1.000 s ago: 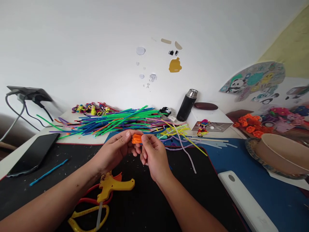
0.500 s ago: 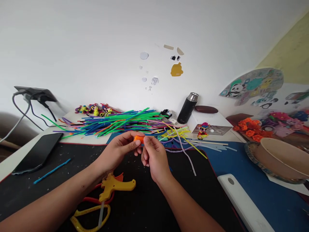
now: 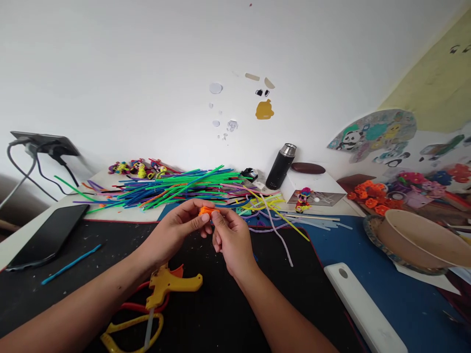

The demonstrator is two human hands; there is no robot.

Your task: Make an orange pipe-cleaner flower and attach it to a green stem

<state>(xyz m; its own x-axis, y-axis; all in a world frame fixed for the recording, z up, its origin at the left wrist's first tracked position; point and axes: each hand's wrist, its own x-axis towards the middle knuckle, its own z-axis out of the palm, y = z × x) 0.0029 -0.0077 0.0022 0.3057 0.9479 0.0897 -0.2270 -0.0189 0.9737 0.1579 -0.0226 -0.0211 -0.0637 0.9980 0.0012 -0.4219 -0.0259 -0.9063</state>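
Observation:
Between both hands, over the far part of the black mat (image 3: 221, 314), is a small bunched orange pipe-cleaner piece (image 3: 206, 211). My left hand (image 3: 178, 225) pinches it from the left with thumb and fingers. From the right, my right hand (image 3: 233, 238) grips its other side; the fingers hide much of the piece. Under my left forearm lies a yellow glue gun (image 3: 171, 283) with a clear glue stick (image 3: 149, 328) at its back end. Beside it are a yellow loop handle (image 3: 160, 331) and a red loop, partly covered.
Behind the hands spreads a heap of coloured pipe cleaners (image 3: 176, 186). A black flask (image 3: 280, 169), a white box (image 3: 324, 184) and a small figure (image 3: 303, 200) stand back right. A phone (image 3: 51, 235) and blue stem (image 3: 71, 264) lie left; a bowl (image 3: 423, 240) stands right.
The whole view has shifted slightly, so things appear a little further left. Both hands keep their hold on the orange piece, with only a slight shift of the fingers.

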